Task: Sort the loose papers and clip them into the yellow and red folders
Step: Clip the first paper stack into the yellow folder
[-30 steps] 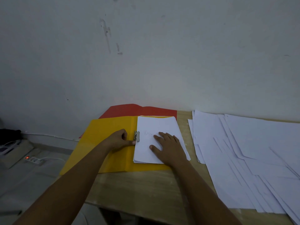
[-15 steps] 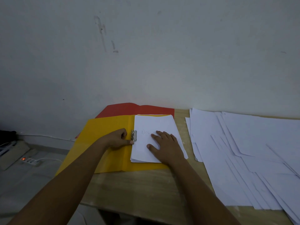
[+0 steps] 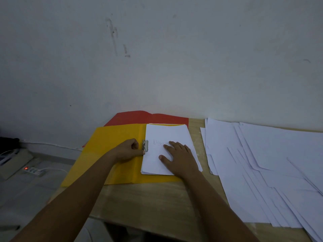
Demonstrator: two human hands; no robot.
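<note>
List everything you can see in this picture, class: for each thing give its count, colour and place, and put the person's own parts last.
yellow folder: one, yellow, open at table's left edge
red folder: one, red, under the yellow one, by the wall
paper stack: one, white, in the yellow folder
metal clip: one, silver, on the stack's left edge
loose papers: many, white, spread at right
table: one, light wood
power strip: one, white, floor at left
left hand: fingers curled, thumb at the clip
right hand: flat on the stack
</note>
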